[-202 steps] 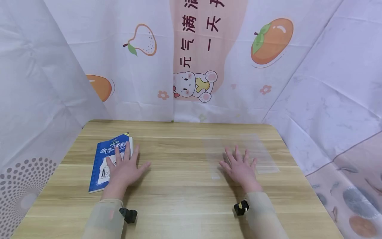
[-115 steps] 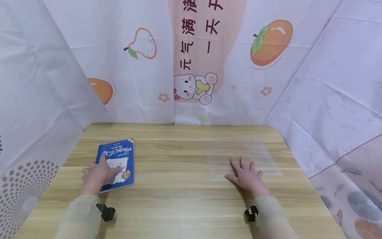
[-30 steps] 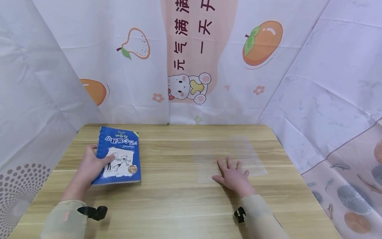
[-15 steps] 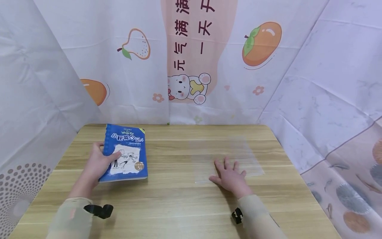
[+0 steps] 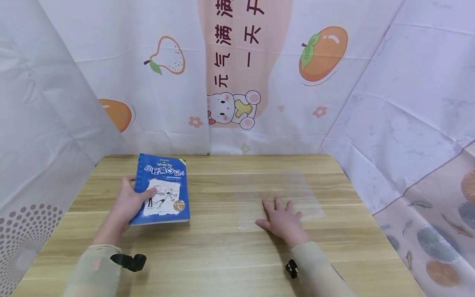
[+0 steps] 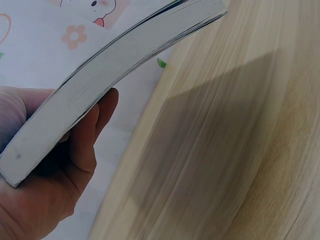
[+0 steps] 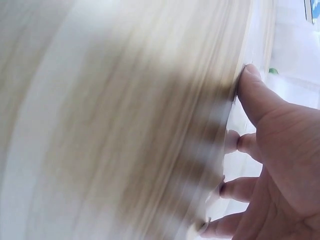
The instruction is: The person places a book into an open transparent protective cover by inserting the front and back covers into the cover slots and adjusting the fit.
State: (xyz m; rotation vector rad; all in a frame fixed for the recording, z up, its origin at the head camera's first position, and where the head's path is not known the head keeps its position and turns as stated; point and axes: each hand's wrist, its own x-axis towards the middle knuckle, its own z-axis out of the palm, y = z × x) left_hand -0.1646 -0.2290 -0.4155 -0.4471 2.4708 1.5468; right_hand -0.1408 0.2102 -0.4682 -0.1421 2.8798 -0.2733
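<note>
A blue paperback comic book (image 5: 165, 189) is held in my left hand (image 5: 128, 200) by its left edge, thumb on the front cover and fingers underneath. In the left wrist view, the pale page block (image 6: 100, 80) bends slightly, and a shadow on the wood shows the book raised off the table. My right hand (image 5: 283, 222) lies spread over the near part of a thin clear plastic sheet (image 5: 306, 187) at the table's right side. Seen from the right wrist, its fingertips (image 7: 250, 72) touch down at the surface, which is blurred there.
The wooden table (image 5: 222, 255) has light grain and rounded far corners. Printed cloth (image 5: 178, 103) hangs behind its far edge, and more cloth (image 5: 400, 123) hangs along the right side. Each wrist carries a small black camera (image 5: 130, 262).
My left hand went from lying open on the book to gripping its left edge; the book has come up off the table and moved right. My right hand stays on the sheet.
</note>
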